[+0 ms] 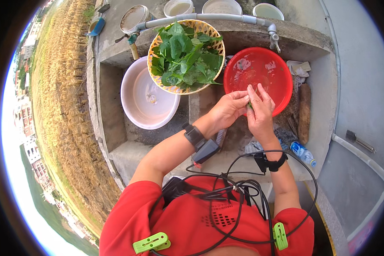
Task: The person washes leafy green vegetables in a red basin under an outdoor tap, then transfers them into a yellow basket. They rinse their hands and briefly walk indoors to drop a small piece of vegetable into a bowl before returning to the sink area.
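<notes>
My left hand [231,108] and my right hand [260,107] meet over the near edge of a red plastic basin [275,86] that holds water. Between their fingertips is a small bit of green leaf or stem [250,104], mostly hidden by the fingers. Both hands pinch at it. To the left of the basin, a woven basket [222,54] is heaped with green leaves [185,57]. The basket overlaps a white basin [131,105] standing lower in the left sink compartment.
A pipe with a tap [274,40] crosses the concrete sink's [323,96] far side; several buckets stand behind. A log [304,112], a plastic bottle [302,153], rags and a brush [221,137] lie around the right compartment. Black cables [243,184] hang before my chest.
</notes>
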`<state>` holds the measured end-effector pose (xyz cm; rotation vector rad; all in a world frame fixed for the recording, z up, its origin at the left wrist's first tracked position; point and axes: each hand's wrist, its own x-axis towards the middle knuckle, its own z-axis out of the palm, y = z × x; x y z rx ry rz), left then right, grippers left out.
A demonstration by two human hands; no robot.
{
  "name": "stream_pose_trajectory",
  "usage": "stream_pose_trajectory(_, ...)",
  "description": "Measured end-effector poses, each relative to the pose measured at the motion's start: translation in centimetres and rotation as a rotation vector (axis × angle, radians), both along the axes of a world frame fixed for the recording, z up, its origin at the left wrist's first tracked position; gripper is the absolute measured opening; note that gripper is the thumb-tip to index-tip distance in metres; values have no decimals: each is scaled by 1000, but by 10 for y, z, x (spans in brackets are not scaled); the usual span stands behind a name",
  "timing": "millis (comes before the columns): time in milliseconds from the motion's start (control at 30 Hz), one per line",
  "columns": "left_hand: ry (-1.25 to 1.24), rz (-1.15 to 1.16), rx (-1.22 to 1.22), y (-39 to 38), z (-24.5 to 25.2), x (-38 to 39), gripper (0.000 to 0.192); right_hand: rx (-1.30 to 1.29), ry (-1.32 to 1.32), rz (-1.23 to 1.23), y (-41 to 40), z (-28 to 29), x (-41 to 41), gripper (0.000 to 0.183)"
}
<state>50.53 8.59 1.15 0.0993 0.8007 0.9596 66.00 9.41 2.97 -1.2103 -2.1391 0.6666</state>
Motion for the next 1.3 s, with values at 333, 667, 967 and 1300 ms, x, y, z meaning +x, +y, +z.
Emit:
stream_pose_trajectory(333,210,49,99,5,82,-44,27,-60,257,131,11,45,-19,67)
stream_pose_trajectory(667,1879,65,833,43,124,-129,27,-270,142,-109,-7,-55,24,39)
stream_pose_trajectory(967,2067,123,834,32,122,-101,25,-731,462,-349,14,-107,70,32)
stream_pose_trajectory(1300,1150,-505,424,4,14,-8,32,-756,252,-507,93,-163,40,53)
